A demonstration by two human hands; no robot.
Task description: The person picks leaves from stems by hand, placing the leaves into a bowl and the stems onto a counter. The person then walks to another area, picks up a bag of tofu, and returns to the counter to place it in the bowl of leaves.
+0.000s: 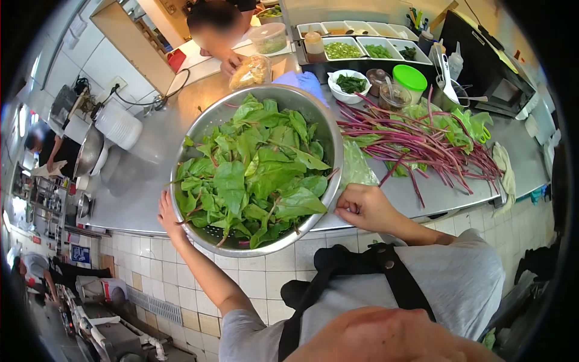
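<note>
A large metal colander (pixel 335 187) heaped with green leaves (pixel 253 172) sits at the counter's front edge, in front of me. My left hand (pixel 171 216) grips its lower left side from outside, fingers against the wall. Just right of the rim is my right hand (pixel 360 208), its fingers curled together; whatever may be inside them is hidden. Beyond that hand lies a clear plastic bag (pixel 357 166). A spread pile of long purple-red stems (pixel 422 145), some with leaves, covers the counter to the right.
Behind the stems stand a white bowl of chopped greens (pixel 348 84), a green-lidded tub (pixel 410 78) and white ingredient trays (pixel 380 48). A dark microwave (pixel 497 72) is at the back right. Across the counter, another person's hand (pixel 231 63) touches a bag of yellowish food (pixel 251 72).
</note>
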